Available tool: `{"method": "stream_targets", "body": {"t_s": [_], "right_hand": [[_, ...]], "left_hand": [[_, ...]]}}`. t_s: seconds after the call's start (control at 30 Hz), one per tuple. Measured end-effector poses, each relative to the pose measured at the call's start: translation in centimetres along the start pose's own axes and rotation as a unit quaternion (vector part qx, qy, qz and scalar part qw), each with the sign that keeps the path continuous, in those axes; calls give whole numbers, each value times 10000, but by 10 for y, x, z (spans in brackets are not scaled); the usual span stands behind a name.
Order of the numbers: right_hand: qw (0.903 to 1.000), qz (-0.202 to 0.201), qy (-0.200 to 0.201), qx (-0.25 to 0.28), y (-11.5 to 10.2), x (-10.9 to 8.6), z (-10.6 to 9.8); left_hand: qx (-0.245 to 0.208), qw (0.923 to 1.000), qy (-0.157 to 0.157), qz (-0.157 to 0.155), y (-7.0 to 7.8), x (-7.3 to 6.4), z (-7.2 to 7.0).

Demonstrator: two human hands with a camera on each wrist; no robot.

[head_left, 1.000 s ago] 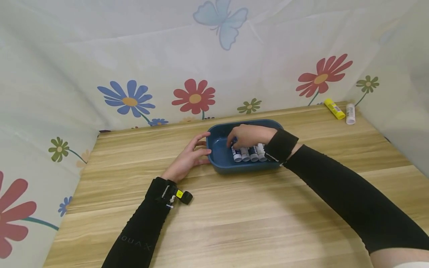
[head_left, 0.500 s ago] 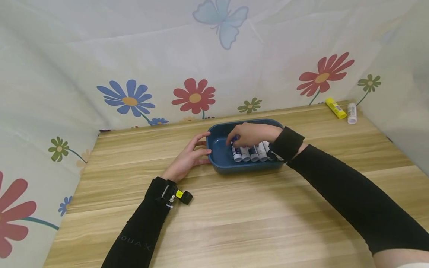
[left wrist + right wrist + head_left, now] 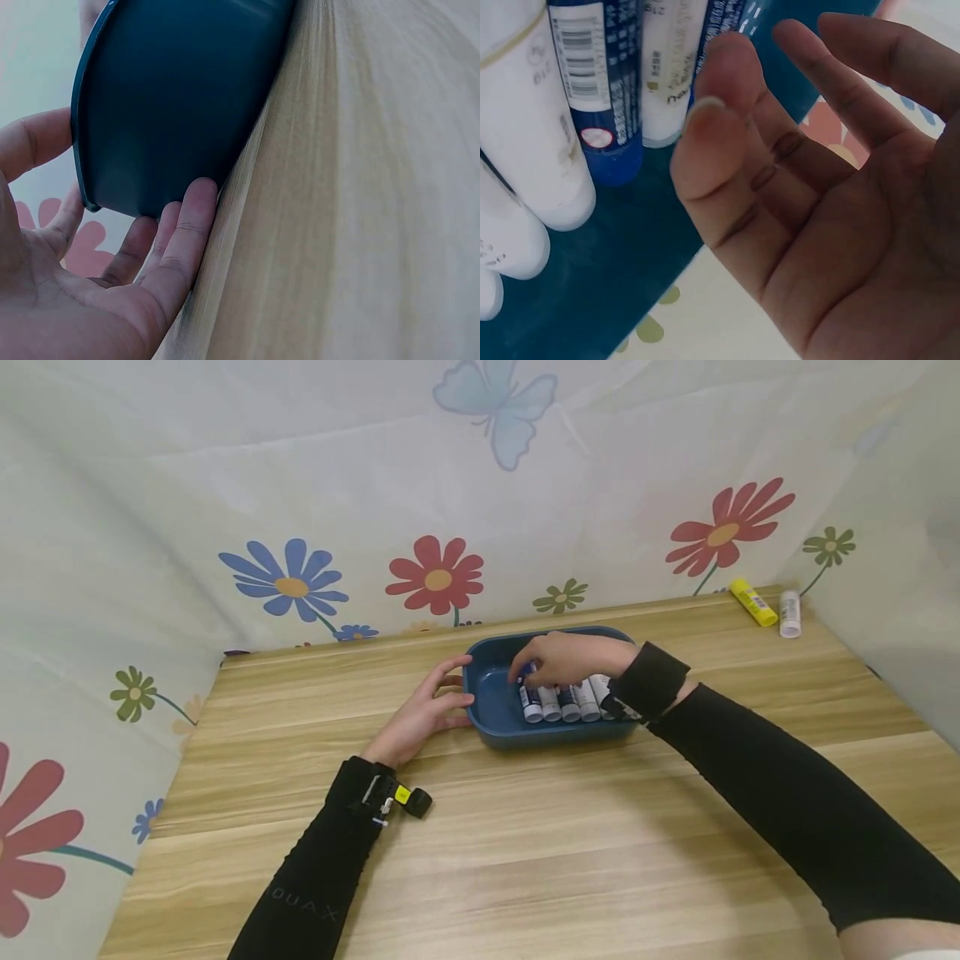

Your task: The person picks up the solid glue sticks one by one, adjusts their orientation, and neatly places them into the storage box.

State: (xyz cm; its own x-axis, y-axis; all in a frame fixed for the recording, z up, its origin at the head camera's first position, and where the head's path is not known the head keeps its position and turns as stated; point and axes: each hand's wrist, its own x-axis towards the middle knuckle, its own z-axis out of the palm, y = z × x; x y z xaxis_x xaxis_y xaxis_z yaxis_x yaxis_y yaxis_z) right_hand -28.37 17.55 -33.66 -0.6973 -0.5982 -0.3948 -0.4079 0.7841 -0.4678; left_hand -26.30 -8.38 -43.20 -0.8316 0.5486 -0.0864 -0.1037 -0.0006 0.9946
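Observation:
A dark blue plastic bin (image 3: 497, 732) holds several glue sticks lying side by side, some white and some blue-labelled. My left hand (image 3: 416, 714) rests at the bin's left end, fingers spread against its outer wall and rim; the left wrist view shows the fingers touching the wall (image 3: 172, 105). Inside the bin, my right hand (image 3: 567, 658) hovers over the row, its fingertips at the leftmost blue glue stick (image 3: 531, 703). The right wrist view shows loosely bent fingers (image 3: 712, 157) beside a white glue stick (image 3: 667, 82), nothing gripped between them. Whether they touch is unclear.
A yellow glue stick (image 3: 753, 603) and a white glue stick (image 3: 790, 614) lie at the table's back right corner. Flower-printed cloth (image 3: 585, 502) walls the wooden table (image 3: 525, 843) at the back and both sides.
My right hand and wrist have shifted slightly to the right over the row, uncovering more of the glue sticks. The left hand and the bin have stayed in place.

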Motion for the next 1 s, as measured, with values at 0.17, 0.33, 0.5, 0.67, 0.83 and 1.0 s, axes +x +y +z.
{"method": "stream_targets", "body": {"t_s": [0.17,0.33,0.5,0.67,0.83,1.0], "right_hand": [[9995,-105,301,74,9,-9,-8],[9966,-96,752,324,17,-27,-21],[9916,-113,1213,440,23,-39,-30],[9877,-66,1481,499,28,-44,-35],[9839,6,1650,687,33,-49,-38],[9797,-63,1840,789,37,-59,-39]], "left_hand": [[-26,10000,41,12,0,0,1],[-53,10000,46,4,0,0,2],[-34,10000,79,5,0,0,2],[-33,10000,81,-26,1,0,0],[-8,10000,87,-31,2,0,0],[-14,9999,89,-55,1,1,1]]}}
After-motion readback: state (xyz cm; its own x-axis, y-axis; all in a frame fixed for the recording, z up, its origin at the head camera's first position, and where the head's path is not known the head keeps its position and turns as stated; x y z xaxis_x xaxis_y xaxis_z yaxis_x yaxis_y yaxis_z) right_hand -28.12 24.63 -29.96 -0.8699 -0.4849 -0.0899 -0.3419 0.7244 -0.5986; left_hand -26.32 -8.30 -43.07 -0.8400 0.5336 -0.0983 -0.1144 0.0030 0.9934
